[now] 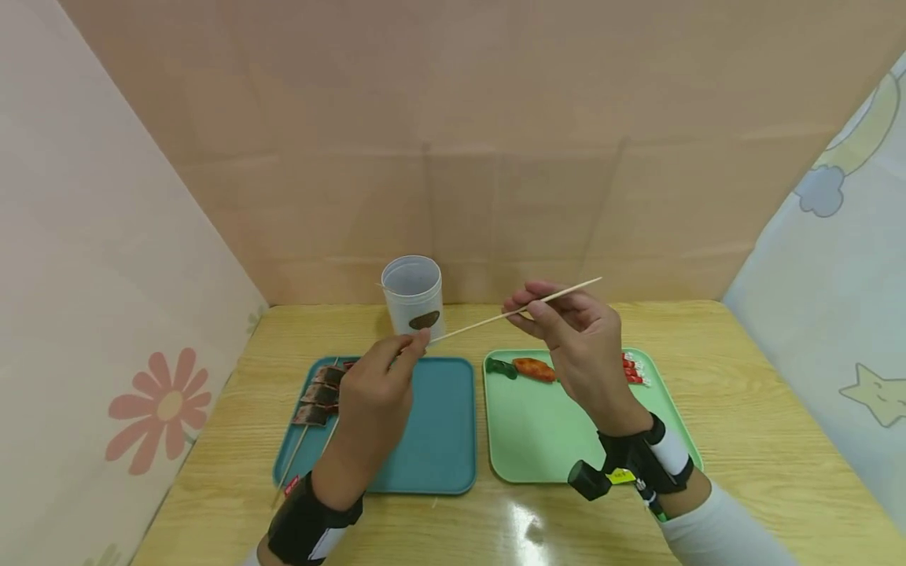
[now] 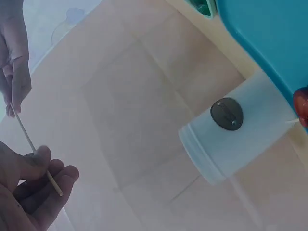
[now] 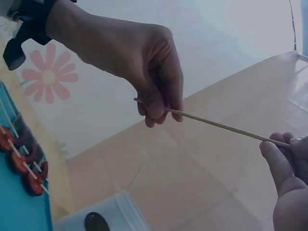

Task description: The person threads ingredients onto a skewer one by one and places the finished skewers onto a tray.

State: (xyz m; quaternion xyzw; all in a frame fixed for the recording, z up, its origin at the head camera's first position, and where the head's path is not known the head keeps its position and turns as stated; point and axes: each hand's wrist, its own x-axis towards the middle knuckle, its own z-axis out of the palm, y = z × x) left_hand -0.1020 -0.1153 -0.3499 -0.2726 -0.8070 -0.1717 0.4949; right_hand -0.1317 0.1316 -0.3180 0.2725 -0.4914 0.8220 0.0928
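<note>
A thin wooden skewer (image 1: 476,324) slants up to the right above the trays, held between both hands. My left hand (image 1: 377,397) pinches it near its lower end, thumb against the fingers. Farther up, my right hand (image 1: 586,346) holds it between thumb and fingertips, and its tip sticks out beyond them. The left wrist view shows the left thumb (image 2: 43,155) pressing the skewer, with a short end poking past the fingers. In the right wrist view no food shows on the skewer (image 3: 216,124).
A blue tray (image 1: 432,448) at left bears several loaded skewers (image 1: 316,397), partly behind the left hand. The green tray (image 1: 527,448) holds a green piece (image 1: 501,368), an orange piece (image 1: 534,369) and red-and-white pieces (image 1: 632,368). A white cup (image 1: 414,303) stands behind the blue tray.
</note>
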